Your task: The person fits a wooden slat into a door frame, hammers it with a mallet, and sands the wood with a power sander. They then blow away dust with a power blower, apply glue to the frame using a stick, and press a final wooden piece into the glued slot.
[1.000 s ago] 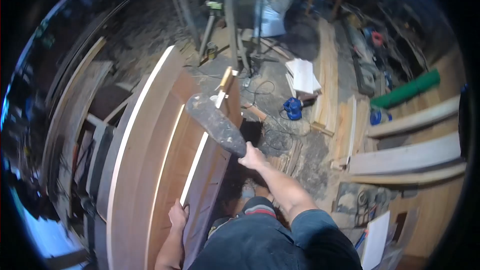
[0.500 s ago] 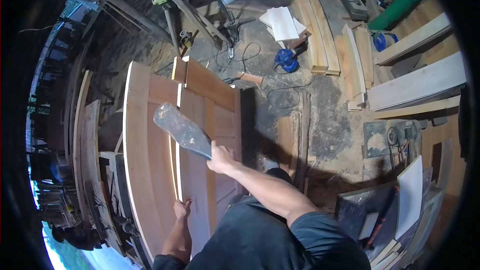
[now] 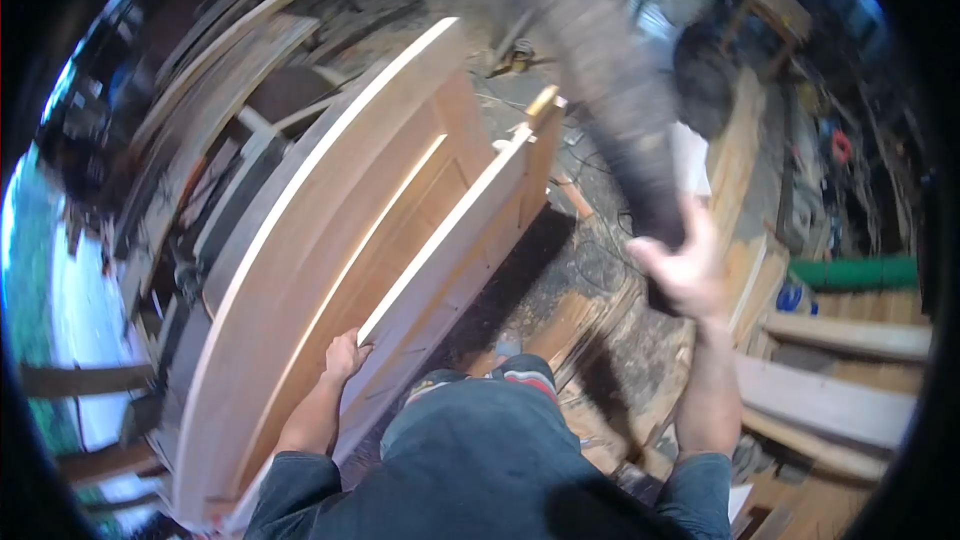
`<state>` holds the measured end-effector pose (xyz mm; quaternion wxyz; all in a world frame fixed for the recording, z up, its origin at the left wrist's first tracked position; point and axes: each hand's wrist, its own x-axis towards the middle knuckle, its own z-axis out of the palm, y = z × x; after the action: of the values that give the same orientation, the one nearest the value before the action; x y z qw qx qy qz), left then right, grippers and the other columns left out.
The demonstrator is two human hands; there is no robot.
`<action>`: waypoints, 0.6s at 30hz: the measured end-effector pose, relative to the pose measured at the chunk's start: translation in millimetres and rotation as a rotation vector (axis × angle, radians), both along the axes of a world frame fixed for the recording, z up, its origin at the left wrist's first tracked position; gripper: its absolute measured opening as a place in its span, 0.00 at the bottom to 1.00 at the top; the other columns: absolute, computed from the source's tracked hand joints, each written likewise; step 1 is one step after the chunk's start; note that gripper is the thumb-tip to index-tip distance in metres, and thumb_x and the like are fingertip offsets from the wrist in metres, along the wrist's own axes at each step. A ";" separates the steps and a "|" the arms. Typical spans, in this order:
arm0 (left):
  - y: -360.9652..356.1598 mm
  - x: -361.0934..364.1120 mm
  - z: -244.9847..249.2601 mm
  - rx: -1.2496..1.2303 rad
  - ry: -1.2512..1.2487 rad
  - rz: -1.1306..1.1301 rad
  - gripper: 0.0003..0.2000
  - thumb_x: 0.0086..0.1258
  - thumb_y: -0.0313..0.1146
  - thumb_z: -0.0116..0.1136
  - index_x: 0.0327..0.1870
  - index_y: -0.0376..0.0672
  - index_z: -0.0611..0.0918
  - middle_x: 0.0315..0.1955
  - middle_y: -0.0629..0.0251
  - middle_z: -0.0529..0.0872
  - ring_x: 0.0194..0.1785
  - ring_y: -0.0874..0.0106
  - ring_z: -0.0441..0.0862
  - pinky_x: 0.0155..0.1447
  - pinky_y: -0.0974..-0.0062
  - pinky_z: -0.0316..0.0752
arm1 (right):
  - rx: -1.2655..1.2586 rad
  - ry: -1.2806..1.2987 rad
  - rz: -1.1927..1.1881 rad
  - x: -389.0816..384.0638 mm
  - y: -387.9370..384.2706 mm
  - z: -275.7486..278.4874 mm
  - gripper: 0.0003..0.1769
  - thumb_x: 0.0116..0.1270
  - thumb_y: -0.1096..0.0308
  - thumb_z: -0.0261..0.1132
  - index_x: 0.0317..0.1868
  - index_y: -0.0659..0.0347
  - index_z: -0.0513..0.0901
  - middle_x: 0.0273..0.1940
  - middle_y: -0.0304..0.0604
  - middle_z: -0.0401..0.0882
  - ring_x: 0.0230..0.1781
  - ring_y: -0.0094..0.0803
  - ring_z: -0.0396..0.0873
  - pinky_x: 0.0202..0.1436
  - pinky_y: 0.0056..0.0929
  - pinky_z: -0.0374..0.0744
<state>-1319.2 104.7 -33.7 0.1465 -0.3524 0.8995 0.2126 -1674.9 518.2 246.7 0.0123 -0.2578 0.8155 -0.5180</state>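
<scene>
My left hand (image 3: 346, 354) grips the near end of an upright wooden board (image 3: 440, 240), its fingers wrapped over the edge. Beside that board, on the left, stands a large light-wood panel (image 3: 310, 200) with a raised frame. My right hand (image 3: 682, 265) is closed around the handle end of a dark, flat wooden club (image 3: 630, 110), raised at the upper right of the panel and blurred by motion. The far end of the board has a short yellowish piece (image 3: 543, 103) at its tip.
Long planks (image 3: 738, 170) lie on the floor to the right. Beyond them are a green tube (image 3: 855, 273) and stacked boards (image 3: 830, 395). More timber (image 3: 225, 80) leans at the upper left. Wood scraps (image 3: 565, 330) lie near my feet.
The club has swung up and right, away from the panel, with my right hand. My view has turned, and the board and panel now slant. A wider gap shows between them.
</scene>
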 end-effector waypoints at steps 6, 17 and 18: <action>7.7 81.6 -16.4 -0.045 0.027 0.052 0.18 0.64 0.46 0.72 0.49 0.45 0.85 0.40 0.47 0.90 0.47 0.47 0.88 0.53 0.50 0.81 | -0.362 0.317 -0.039 -33.9 -65.8 141.4 0.19 0.69 0.63 0.72 0.52 0.69 0.84 0.41 0.45 0.83 0.39 0.27 0.81 0.46 0.26 0.79; 13.7 113.6 -25.9 -0.061 0.205 0.041 0.15 0.64 0.41 0.69 0.45 0.41 0.84 0.40 0.48 0.90 0.48 0.50 0.88 0.53 0.51 0.81 | 0.887 -0.315 0.015 188.9 -113.0 -254.8 0.45 0.55 0.56 0.76 0.67 0.66 0.65 0.55 0.73 0.81 0.62 0.67 0.79 0.67 0.53 0.75; 7.9 111.1 -22.2 -0.059 0.223 0.034 0.15 0.64 0.41 0.68 0.46 0.41 0.84 0.40 0.48 0.90 0.49 0.50 0.88 0.54 0.51 0.81 | 0.878 -0.283 -0.033 191.9 -124.4 -256.2 0.43 0.54 0.55 0.77 0.65 0.64 0.67 0.52 0.72 0.83 0.59 0.67 0.80 0.65 0.55 0.77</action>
<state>-1208.1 112.6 -55.8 0.0315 -0.3460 0.9100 0.2265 -1483.0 393.8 -9.5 0.2232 -0.1421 0.9520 -0.1536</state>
